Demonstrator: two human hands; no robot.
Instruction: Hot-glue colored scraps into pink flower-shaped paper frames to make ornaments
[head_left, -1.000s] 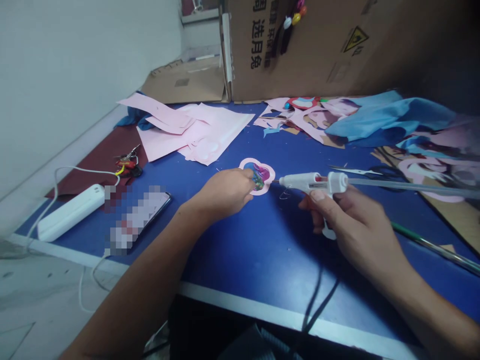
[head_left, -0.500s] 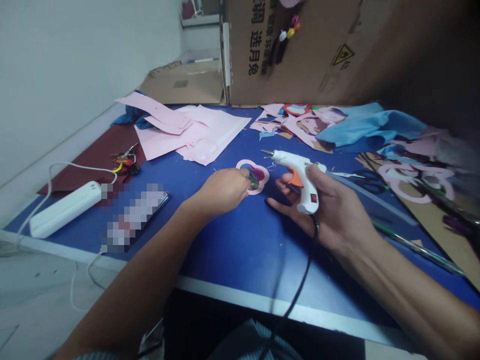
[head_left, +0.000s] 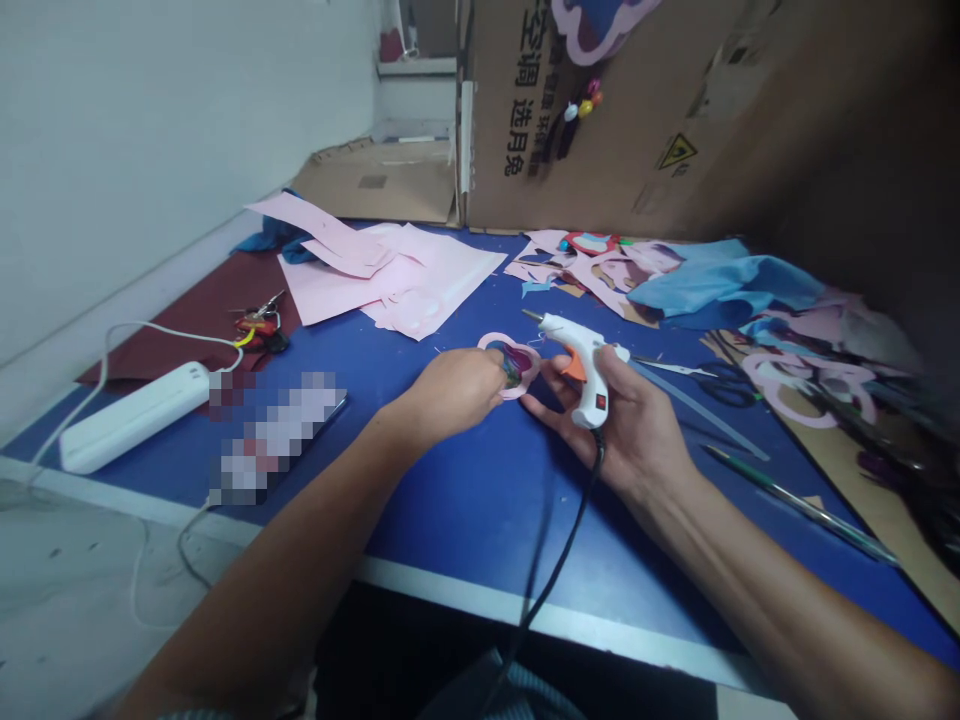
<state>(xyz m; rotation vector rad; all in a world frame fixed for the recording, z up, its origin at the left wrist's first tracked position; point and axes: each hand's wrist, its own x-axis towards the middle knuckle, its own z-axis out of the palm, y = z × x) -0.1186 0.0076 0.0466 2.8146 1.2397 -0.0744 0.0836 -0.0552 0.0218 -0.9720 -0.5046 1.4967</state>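
Note:
My left hand point(head_left: 459, 395) is closed, its fingertips bunched at the left side of a pink flower-shaped paper piece point(head_left: 529, 376) with a shiny, multicoloured middle. The fingers hide part of that middle. My right hand point(head_left: 641, 425) grips a white hot glue gun point(head_left: 581, 345) with an orange trigger. The gun's metal nozzle points up and left, above the flower piece and apart from it. Fingertips of my right hand reach to the right edge of the flower piece. A black cord runs from the gun's handle down toward my lap.
Pink sheets point(head_left: 390, 275) lie at the back left, near keys point(head_left: 259, 325), a white power strip point(head_left: 135, 420) and a pixelated phone-like object point(head_left: 281, 440). On the right are scissors point(head_left: 724, 380), a green pen point(head_left: 795, 500), blue cloth point(head_left: 727, 285) and pink cut-outs point(head_left: 810, 390). A cardboard box point(head_left: 600, 180) stands behind.
My right hand has moved left with the glue gun, and its fingertips have come to the flower piece's edge. The left hand stays at the piece. The camera view has shifted slightly.

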